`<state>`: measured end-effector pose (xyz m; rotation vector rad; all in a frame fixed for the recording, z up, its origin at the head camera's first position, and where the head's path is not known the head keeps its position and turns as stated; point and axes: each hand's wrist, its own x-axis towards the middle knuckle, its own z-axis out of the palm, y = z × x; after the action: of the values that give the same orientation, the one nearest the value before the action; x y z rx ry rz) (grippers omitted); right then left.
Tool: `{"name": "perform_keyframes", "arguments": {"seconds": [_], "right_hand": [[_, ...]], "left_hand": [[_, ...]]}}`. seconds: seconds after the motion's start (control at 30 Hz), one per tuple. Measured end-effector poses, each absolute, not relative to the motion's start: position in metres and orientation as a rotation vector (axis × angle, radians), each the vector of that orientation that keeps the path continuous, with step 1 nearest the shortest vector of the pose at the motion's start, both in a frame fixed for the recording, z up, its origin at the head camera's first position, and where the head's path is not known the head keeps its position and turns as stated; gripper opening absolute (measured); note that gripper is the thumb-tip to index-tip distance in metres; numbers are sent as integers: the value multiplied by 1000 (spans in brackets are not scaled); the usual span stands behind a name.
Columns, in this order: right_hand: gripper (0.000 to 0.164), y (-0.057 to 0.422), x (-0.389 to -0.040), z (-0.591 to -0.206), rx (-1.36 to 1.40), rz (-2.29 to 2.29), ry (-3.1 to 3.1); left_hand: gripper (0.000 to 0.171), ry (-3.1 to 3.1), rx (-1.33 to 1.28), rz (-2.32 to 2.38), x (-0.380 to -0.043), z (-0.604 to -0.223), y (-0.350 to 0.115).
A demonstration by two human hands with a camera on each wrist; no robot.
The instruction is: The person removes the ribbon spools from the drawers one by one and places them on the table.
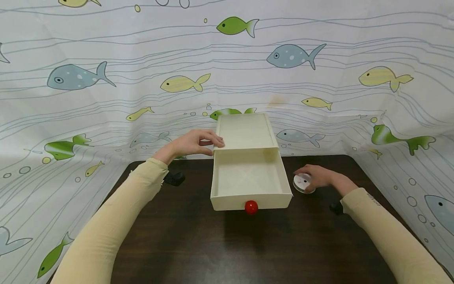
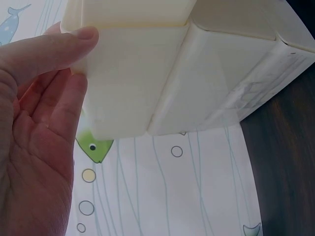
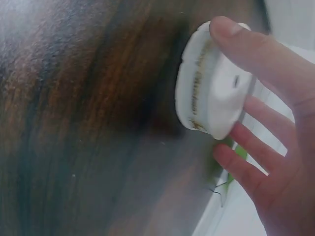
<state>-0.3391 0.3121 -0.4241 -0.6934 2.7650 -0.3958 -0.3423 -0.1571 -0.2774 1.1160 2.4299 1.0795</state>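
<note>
A cream drawer box (image 1: 246, 130) stands at the back of the dark table. Its drawer (image 1: 248, 173) is pulled out toward me, with a bare inside and a round red knob (image 1: 251, 207) on the front. My left hand (image 1: 193, 142) holds the left front edge of the box's casing; in the left wrist view the thumb (image 2: 74, 46) lies against that edge. To the right of the drawer, my right hand (image 1: 319, 176) grips a white ribbon spool (image 1: 301, 182). Gold lettering runs along the ribbon (image 3: 197, 83) in the right wrist view, where the thumb presses the spool's rim.
A dark wood table (image 1: 198, 244) lies beneath everything. Behind it and along both sides hangs a white sheet (image 1: 241, 59) printed with fish and wavy lines. Black straps with small devices sit at both wrists.
</note>
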Motion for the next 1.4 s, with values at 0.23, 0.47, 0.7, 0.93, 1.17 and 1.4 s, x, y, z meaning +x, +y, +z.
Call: {"name": "perform_keyframes", "arguments": {"seconds": [0.23, 0.47, 0.7, 0.93, 1.17, 1.4], "right_hand": [[75, 315, -327, -404, -752, -486, 2849], [63, 304, -302, -365, -914, -615, 2950], [53, 277, -260, -325, -1080, -663, 3083], [45, 233, -199, -293, -1317, -925, 3227], [43, 191, -152, -297, -1455, -1269, 3051], [36, 162, -137, -339, -1462, -1443, 2902]], "left_hand": [[35, 2426, 1116, 1087, -342, -277, -157], [35, 2416, 1117, 1100, -341, -278, -157], [35, 2419, 1116, 1103, -342, -278, -158], [35, 2422, 1115, 1086, -341, -277, -158], [35, 2432, 1136, 1087, -341, -275, -158], [35, 2425, 1132, 1095, -340, -277, -158]]}}
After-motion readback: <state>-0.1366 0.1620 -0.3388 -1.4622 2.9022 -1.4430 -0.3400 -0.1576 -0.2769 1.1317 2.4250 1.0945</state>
